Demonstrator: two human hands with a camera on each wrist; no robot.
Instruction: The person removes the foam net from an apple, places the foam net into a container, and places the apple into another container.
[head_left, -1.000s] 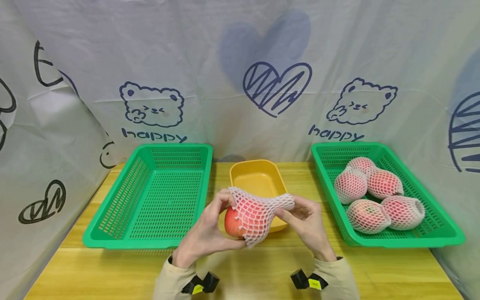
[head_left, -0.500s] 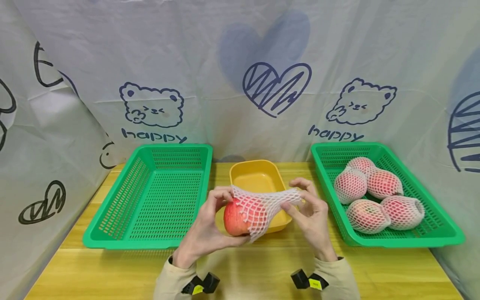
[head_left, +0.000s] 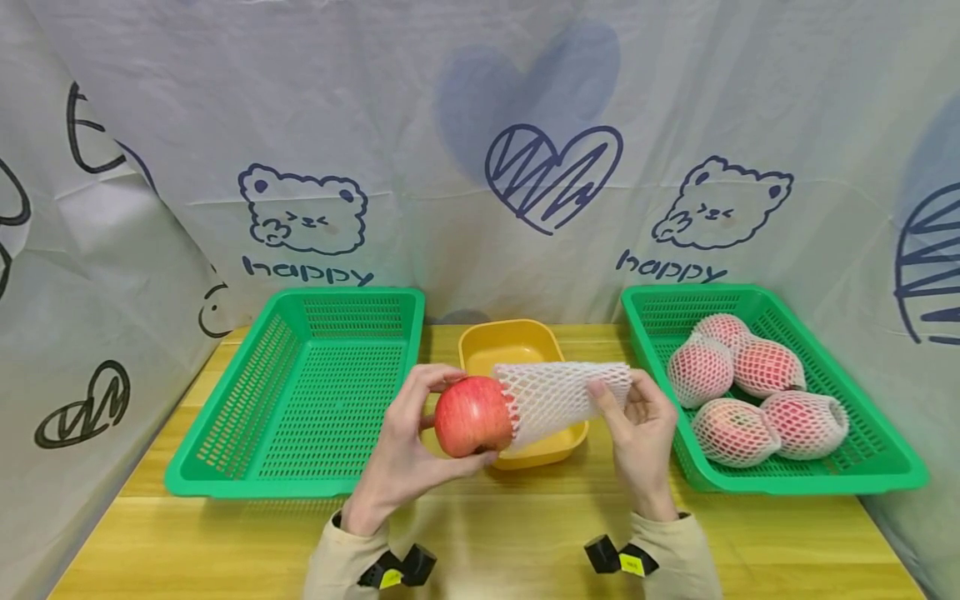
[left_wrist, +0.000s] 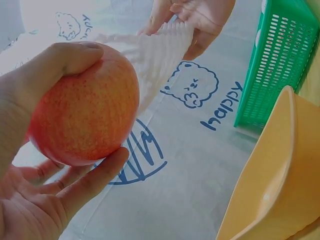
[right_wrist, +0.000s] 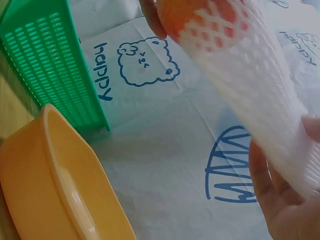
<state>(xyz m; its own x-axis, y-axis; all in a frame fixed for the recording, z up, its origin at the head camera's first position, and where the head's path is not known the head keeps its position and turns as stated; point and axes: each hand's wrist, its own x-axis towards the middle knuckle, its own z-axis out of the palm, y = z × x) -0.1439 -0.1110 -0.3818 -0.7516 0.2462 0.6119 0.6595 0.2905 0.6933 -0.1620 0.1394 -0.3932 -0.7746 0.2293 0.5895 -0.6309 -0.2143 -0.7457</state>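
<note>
My left hand point(head_left: 408, 442) grips a red apple point(head_left: 471, 417) between thumb and fingers, over the front of the table. In the left wrist view the apple point(left_wrist: 90, 110) shows bare on the near side. A white foam fruit net point(head_left: 562, 396) stretches rightward from the apple, its open mouth still over the apple's right edge. My right hand point(head_left: 643, 429) pinches the net's far end with thumb and fingers. The right wrist view shows the net point(right_wrist: 250, 85) slanting from the apple down to the right hand point(right_wrist: 290, 195).
Behind the hands stands a yellow bin point(head_left: 517, 346). A green basket point(head_left: 345, 400) with nothing in it is on the left. The right green basket point(head_left: 810, 479) holds several netted apples point(head_left: 701, 371). A printed cloth point(head_left: 450, 150) hangs behind the table.
The net has slid rightward off most of the apple, baring it. My right hand has moved right and slightly up with the net; my left hand shifted slightly left with the apple.
</note>
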